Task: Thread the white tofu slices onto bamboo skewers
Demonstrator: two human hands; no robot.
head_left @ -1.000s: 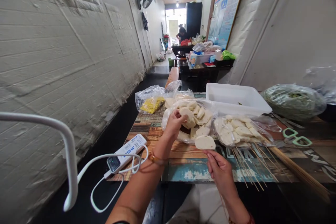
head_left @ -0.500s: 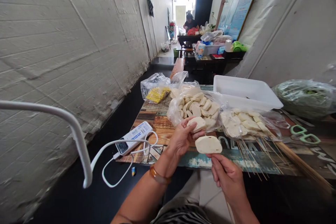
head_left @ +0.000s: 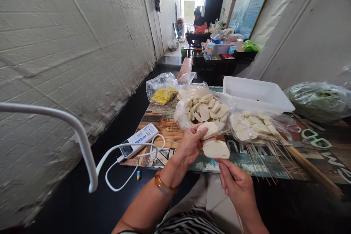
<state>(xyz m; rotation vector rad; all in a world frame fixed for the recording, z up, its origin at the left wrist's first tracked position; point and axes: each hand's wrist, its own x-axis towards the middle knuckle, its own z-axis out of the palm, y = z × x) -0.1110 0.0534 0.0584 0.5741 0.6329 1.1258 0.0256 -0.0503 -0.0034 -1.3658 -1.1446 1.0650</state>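
Note:
My left hand (head_left: 192, 140) pinches a pale, thick oval food slice (head_left: 208, 130) between thumb and fingers. My right hand (head_left: 236, 181) is closed on a thin bamboo skewer (head_left: 239, 218), whose lower end shows beneath the palm. Just above the right fingertips, a second pale slice (head_left: 216, 149) sits on that skewer, close below the first one. Behind my left hand lies an opened clear plastic bag (head_left: 179, 114) full of similar slices (head_left: 203, 111). To its right, finished-looking skewered slices (head_left: 253, 126) lie on plastic, their sticks (head_left: 256, 161) pointing toward me.
A white plastic tub (head_left: 255, 95) stands at the back right. Loose skewers (head_left: 312, 170) and green-handled scissors (head_left: 315, 139) lie at the right. A power bank (head_left: 139, 140) with a white cable sits left, near a bag with yellow packets (head_left: 163, 95). Farther back, a person (head_left: 199, 18) sits at a table.
The skewered slice in my right hand has shifted slightly left and up, nearer the slice in my left hand. Both hands keep their hold. The camera view has tilted a little.

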